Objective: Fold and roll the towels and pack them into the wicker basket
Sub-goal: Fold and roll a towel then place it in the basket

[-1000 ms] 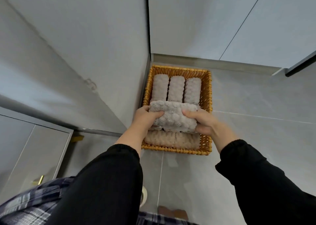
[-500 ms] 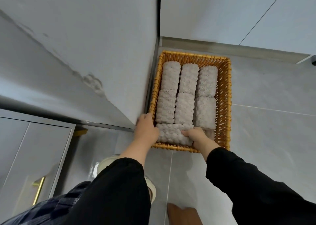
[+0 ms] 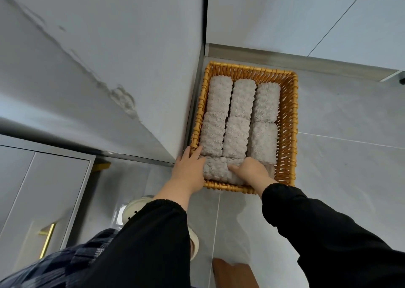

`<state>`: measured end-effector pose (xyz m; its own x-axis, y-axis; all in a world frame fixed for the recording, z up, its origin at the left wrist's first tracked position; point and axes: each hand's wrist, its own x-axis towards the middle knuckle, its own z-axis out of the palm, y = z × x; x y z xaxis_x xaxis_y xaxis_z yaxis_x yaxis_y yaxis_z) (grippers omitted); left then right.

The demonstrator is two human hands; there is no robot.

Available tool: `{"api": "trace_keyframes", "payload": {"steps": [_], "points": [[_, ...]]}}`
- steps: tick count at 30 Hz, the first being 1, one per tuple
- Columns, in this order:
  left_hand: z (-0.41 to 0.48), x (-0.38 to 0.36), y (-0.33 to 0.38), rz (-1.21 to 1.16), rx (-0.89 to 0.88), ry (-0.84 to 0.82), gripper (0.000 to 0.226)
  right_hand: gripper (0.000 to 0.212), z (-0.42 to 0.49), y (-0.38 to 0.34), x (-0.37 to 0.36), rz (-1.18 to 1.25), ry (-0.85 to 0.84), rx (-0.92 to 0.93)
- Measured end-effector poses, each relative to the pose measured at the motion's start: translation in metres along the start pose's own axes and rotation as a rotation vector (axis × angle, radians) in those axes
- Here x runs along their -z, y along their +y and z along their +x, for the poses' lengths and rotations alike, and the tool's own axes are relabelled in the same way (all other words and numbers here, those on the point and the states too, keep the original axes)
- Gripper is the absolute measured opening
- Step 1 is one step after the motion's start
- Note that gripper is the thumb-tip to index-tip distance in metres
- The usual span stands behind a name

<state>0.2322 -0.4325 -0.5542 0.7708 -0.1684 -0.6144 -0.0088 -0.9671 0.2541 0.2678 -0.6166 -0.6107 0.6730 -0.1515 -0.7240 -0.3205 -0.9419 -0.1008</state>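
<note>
Towel roll | long axis left-right | near end of wicker basket

Just left of the left hand a wall runs close along the whole side of the basket, and well beyond the fingertips a baseboard closes off the far end. Ahead of both hands six rolled towels lie packed side by side, and the crosswise roll under the hands fills the near end; only a thin gap shows past the right hand, along the basket's right wall. Right of that hand the floor lies open.
</note>
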Motion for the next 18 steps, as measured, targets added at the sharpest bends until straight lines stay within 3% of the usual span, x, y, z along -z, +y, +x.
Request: {"api": "trace_keyframes", "payload": {"steps": [3, 9, 13, 18], "points": [[0.001, 0.003, 0.001, -0.046, 0.01, -0.009, 0.057, 0.053, -0.008, 0.001, 0.01, -0.055, 0.09, -0.002], [-0.021, 0.019, 0.007, -0.261, 0.061, 0.126, 0.045, 0.027, -0.035, -0.005, 0.032, 0.028, 0.158, 0.121], [-0.051, 0.057, 0.019, -0.411, 0.071, 0.285, 0.041, 0.026, -0.066, -0.018, 0.061, 0.085, 0.313, 0.26], [-0.091, 0.095, 0.036, -0.41, -0.071, 0.516, 0.039, 0.031, -0.11, -0.039, 0.099, 0.181, 0.533, 0.499]]}}
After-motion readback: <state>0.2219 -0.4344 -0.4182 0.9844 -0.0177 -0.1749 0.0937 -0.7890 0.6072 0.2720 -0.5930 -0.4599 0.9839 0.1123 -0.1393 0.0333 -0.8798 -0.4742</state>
